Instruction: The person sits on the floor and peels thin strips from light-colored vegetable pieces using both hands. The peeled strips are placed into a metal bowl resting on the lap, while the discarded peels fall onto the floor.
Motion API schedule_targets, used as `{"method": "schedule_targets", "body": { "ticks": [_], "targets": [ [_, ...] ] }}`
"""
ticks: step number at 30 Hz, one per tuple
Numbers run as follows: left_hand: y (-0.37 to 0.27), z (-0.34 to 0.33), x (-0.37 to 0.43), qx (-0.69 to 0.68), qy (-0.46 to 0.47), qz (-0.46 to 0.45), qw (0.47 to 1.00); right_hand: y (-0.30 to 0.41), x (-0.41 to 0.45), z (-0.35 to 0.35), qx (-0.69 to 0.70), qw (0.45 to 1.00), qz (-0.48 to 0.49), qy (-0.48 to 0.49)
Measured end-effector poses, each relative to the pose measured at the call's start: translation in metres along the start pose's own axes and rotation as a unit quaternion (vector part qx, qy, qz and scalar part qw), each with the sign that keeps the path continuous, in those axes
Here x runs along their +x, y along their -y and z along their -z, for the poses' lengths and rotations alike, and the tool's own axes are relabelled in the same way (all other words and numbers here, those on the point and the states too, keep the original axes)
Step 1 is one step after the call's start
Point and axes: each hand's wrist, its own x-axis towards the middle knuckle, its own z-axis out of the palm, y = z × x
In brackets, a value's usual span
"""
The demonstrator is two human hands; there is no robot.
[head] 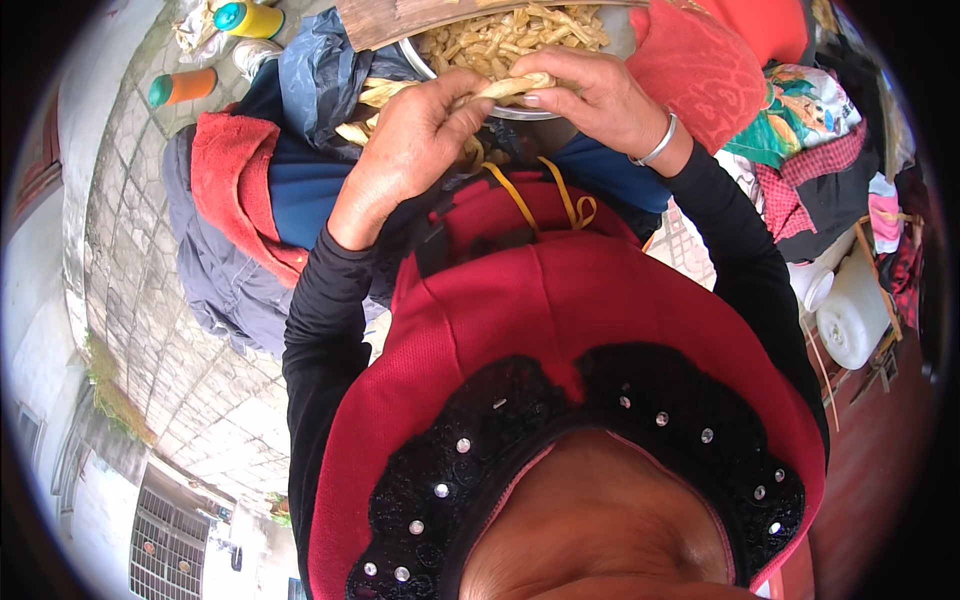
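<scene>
My left hand (416, 142) and my right hand (596, 94) grip one pale yellow, twisted fibrous strip (525, 84) between them. A silver bangle (660, 142) circles my right wrist. Just beyond my fingers, a metal basin (536, 115) holds many short tan pieces (502, 37) of similar-looking material. My hands hide part of its near rim. More long pale strips (352, 133) stick out to the left of my left hand, by a dark plastic bag (319, 82). What the strips are made of, I cannot tell.
A wooden board (420, 16) lies over the basin's far edge. Cones of yellow thread (259, 21) and orange thread (190, 86) are on the paving at left. Red towels (232, 169) drape both sides. Folded clothes (814, 180) and a white plastic container (851, 315) are at right.
</scene>
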Motion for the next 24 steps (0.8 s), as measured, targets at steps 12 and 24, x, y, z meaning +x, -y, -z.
{"method": "schedule_targets", "body": {
  "ticks": [12,24],
  "targets": [
    [-0.014,0.009,0.029,0.056,0.011,-0.087,0.995,0.007,-0.002,0.038,0.038,0.989,-0.128,0.067],
    [0.017,0.019,0.133,0.104,-0.154,-0.050,0.981,-0.066,0.059,0.043,0.042,0.974,-0.205,-0.086]
  ]
}}
